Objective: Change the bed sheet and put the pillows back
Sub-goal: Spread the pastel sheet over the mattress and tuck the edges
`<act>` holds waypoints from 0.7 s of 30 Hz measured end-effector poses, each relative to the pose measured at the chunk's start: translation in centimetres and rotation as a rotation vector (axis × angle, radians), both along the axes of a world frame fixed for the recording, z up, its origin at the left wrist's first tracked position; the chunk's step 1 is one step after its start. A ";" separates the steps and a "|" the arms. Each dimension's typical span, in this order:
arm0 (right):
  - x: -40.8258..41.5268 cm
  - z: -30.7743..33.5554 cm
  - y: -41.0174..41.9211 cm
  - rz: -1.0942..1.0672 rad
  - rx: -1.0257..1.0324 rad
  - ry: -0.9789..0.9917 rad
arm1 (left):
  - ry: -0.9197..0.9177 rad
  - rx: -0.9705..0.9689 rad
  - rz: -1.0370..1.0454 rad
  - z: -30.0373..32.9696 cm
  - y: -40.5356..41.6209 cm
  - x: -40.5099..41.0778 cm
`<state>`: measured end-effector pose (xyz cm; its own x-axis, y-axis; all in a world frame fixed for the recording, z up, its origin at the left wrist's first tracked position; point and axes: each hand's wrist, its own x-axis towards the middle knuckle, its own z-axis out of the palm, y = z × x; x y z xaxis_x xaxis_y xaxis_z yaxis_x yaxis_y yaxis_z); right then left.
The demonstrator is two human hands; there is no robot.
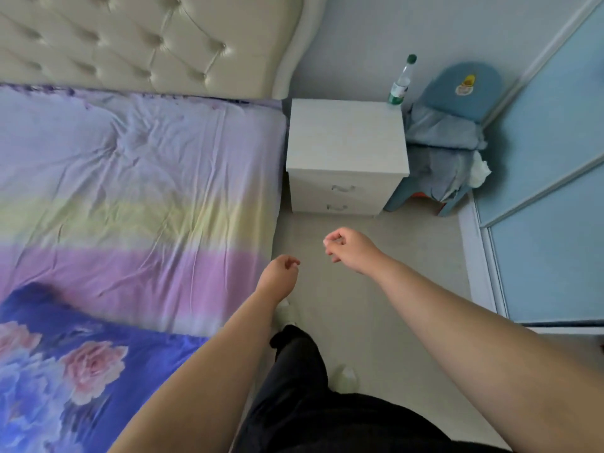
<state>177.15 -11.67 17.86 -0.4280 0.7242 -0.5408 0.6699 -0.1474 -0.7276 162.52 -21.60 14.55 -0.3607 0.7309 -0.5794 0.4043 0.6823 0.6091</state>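
A pastel sheet with lilac, yellow and pink bands covers the mattress, wrinkled, up to the tufted beige headboard. A blue floral cloth lies on the bed at the lower left. No pillow shows. My left hand hangs over the floor just off the bed's right edge, fingers curled with nothing in them. My right hand is further right above the floor, fingers loosely pinched together, and nothing visible is held.
A white two-drawer nightstand stands beside the bed with a green-capped bottle at its back corner. A blue child's chair piled with clothes sits by the blue wardrobe doors. My dark-trousered legs stand on beige floor.
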 end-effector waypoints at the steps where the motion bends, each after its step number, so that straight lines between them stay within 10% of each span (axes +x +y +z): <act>1: -1.3 -0.4 2.0 0.009 -0.010 -0.001 | -0.006 -0.002 0.016 -0.2 2.0 -1.4; 21: -25.2 -6.7 40.9 -0.070 -0.106 -0.024 | 0.145 -0.056 0.030 -4.6 37.8 -29.2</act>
